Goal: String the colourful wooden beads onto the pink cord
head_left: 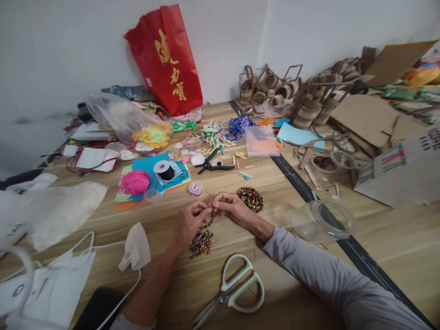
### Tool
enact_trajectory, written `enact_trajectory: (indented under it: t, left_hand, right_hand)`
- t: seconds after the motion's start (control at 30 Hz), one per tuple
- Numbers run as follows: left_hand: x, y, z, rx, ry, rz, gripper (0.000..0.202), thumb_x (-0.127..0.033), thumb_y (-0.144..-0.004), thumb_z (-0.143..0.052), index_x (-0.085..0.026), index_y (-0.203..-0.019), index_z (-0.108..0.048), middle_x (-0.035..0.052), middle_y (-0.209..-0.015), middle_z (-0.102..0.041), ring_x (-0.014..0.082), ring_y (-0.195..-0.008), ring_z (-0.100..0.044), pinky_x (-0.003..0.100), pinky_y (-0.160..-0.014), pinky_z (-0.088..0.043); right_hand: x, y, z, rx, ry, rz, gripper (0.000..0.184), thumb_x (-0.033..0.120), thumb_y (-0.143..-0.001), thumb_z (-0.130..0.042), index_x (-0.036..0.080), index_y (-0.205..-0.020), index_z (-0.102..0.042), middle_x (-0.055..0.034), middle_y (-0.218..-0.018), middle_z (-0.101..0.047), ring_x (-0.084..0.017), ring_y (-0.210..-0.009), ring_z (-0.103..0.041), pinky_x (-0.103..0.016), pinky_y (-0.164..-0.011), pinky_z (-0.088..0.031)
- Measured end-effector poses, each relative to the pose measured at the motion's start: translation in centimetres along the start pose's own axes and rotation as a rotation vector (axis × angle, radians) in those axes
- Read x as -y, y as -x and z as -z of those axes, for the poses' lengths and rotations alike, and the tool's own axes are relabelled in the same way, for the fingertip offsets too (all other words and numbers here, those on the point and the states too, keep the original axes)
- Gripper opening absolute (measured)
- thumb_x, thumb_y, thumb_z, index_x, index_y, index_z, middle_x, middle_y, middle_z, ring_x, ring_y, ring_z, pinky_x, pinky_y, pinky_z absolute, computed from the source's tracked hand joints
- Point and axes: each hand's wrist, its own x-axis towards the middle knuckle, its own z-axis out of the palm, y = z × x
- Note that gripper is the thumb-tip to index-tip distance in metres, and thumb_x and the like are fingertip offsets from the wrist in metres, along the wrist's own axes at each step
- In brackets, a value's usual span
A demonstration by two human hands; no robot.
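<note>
Both hands meet above the wooden table, fingertips almost touching. My left hand [193,220] is closed in a pinch, and so is my right hand [229,205], at the end of a beaded string [207,225] that hangs below the fingers. A thin strand sticks up from between them; the exact grip is too small to make out. Just below lies a pile of loose multicoloured beads [201,243]. Beyond my right wrist is a round heap of similar beads [250,199]. White-handled scissors [228,293] lie partly open nearer to me.
Behind my hands are a small tub [195,188], black-handled pliers [215,166], a spool of black thread [164,170] and pink yarn [135,182]. A clear plastic container [330,219] stands right. Small woven baskets [305,112] and a red bag [168,59] line the back.
</note>
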Motion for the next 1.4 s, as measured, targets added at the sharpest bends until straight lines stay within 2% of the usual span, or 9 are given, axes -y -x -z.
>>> enact_trajectory:
  t: [0.2, 0.43, 0.53, 0.7, 0.87, 1.0, 1.2, 1.3, 1.4]
  left_hand:
    - [0.4, 0.2, 1.0, 0.083, -0.027, 0.020, 0.022, -0.036, -0.069, -0.066, -0.014, -0.067, -0.066, 0.0006, -0.055, -0.062, 0.0125, -0.054, -0.055, 0.022, -0.055, -0.043]
    - [1.1, 0.2, 1.6, -0.021, 0.003, 0.044, 0.020, -0.035, -0.065, -0.067, -0.016, -0.062, -0.063, 0.0005, -0.057, -0.063, 0.0141, -0.057, -0.055, 0.024, -0.058, -0.043]
    - [0.7, 0.1, 1.8, -0.017, 0.060, 0.034, 0.019, -0.033, -0.067, -0.068, -0.016, -0.062, -0.062, -0.0010, -0.055, -0.060, 0.0122, -0.055, -0.052, 0.023, -0.057, -0.040]
    - [0.5, 0.0, 2.4, -0.026, 0.267, -0.018, 0.019, -0.031, -0.076, -0.065, -0.016, -0.067, -0.060, -0.0031, -0.057, -0.059, 0.0084, -0.054, -0.049, 0.019, -0.054, -0.038]
    - [1.0, -0.3, 1.9, -0.024, 0.376, -0.007, 0.019, -0.034, -0.078, -0.065, -0.016, -0.073, -0.058, -0.0041, -0.058, -0.059, 0.0069, -0.050, -0.048, 0.017, -0.047, -0.035]
    - [1.0, -0.2, 1.2, -0.016, 0.333, 0.009, 0.021, -0.036, -0.076, -0.066, -0.016, -0.074, -0.059, -0.0038, -0.056, -0.058, 0.0062, -0.047, -0.046, 0.016, -0.044, -0.032]
    - [1.1, -0.1, 0.7, -0.048, 0.253, -0.001, 0.020, -0.034, -0.073, -0.066, -0.015, -0.072, -0.061, -0.0041, -0.054, -0.056, 0.0064, -0.045, -0.043, 0.018, -0.045, -0.033]
    - [1.7, -0.1, 0.8, -0.022, 0.197, -0.029, 0.019, -0.034, -0.073, -0.066, -0.015, -0.073, -0.064, -0.0032, -0.055, -0.057, 0.0083, -0.047, -0.046, 0.019, -0.048, -0.037]
    - [2.5, -0.1, 0.8, -0.001, 0.149, -0.068, 0.018, -0.033, -0.075, -0.065, -0.015, -0.077, -0.067, -0.0017, -0.058, -0.059, 0.0111, -0.054, -0.053, 0.021, -0.054, -0.042]
  right_hand:
    - [-0.2, -0.1, 0.1, -0.077, -0.021, 0.032, 0.020, 0.031, -0.066, -0.081, 0.015, -0.071, -0.069, -0.0009, -0.075, -0.070, -0.009, -0.063, -0.062, -0.018, -0.058, -0.050]
    - [-0.2, -0.3, 0.0, -0.137, -0.065, 0.055, 0.022, 0.032, -0.061, -0.084, 0.016, -0.067, -0.069, 0.0004, -0.075, -0.069, -0.009, -0.066, -0.062, -0.021, -0.068, -0.052]
    - [-0.1, -0.2, -0.2, -0.110, -0.023, 0.053, 0.022, 0.032, -0.064, -0.082, 0.016, -0.069, -0.068, -0.0001, -0.077, -0.068, -0.009, -0.066, -0.061, -0.020, -0.067, -0.052]
    - [0.0, 0.1, -0.4, -0.048, 0.145, 0.027, 0.023, 0.034, -0.069, -0.078, 0.015, -0.073, -0.067, -0.0033, -0.101, -0.066, -0.006, -0.061, -0.060, -0.017, -0.052, -0.049]
    - [-0.4, 0.4, -0.6, 0.062, 0.266, -0.016, 0.026, 0.038, -0.073, -0.074, 0.015, -0.077, -0.065, 0.0022, -0.062, -0.063, -0.006, -0.048, -0.054, -0.015, -0.043, -0.044]
    - [-0.6, 0.5, -0.9, 0.061, 0.318, 0.000, 0.028, 0.041, -0.074, -0.073, 0.014, -0.077, -0.065, 0.0010, -0.061, -0.064, -0.007, -0.046, -0.053, -0.016, -0.042, -0.043]
    - [-0.7, 1.0, -1.3, -0.038, 0.420, 0.099, 0.024, 0.039, -0.078, -0.069, 0.015, -0.078, -0.064, 0.0006, -0.060, -0.062, -0.008, -0.048, -0.053, -0.019, -0.046, -0.045]
    - [-1.2, 1.1, -1.2, -0.067, 0.467, 0.185, 0.022, 0.036, -0.080, -0.068, 0.016, -0.088, -0.065, -0.0014, -0.067, -0.065, -0.010, -0.053, -0.056, -0.022, -0.051, -0.047]
    - [-1.7, 1.1, -1.0, -0.059, 0.536, 0.255, 0.031, 0.033, -0.081, -0.067, 0.018, -0.108, -0.062, -0.0020, -0.073, -0.066, -0.012, -0.059, -0.058, -0.024, -0.056, -0.048]
